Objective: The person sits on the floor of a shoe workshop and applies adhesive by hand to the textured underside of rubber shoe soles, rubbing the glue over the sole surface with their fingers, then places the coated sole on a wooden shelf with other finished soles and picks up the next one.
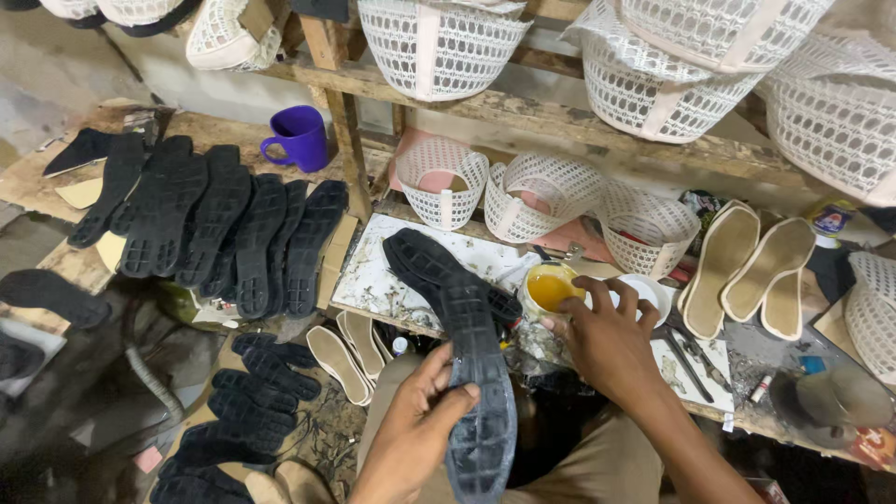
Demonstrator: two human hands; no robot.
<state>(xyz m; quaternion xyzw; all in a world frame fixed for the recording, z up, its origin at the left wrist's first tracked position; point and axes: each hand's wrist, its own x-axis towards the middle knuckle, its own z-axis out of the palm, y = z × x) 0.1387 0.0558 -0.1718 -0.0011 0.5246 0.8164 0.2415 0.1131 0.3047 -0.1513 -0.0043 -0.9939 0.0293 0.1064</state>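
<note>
A rough wooden shelf (560,117) is fixed above a stained workbench (373,280); a grey wall (56,65) and littered floor (84,373) are seen.

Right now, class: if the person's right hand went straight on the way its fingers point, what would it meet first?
The right hand points up and left at the glue pot; its fingertips are already at the pot's rim, so that comes first. Whether they touch it is hard to tell. The left hand holds a black sole.
</note>
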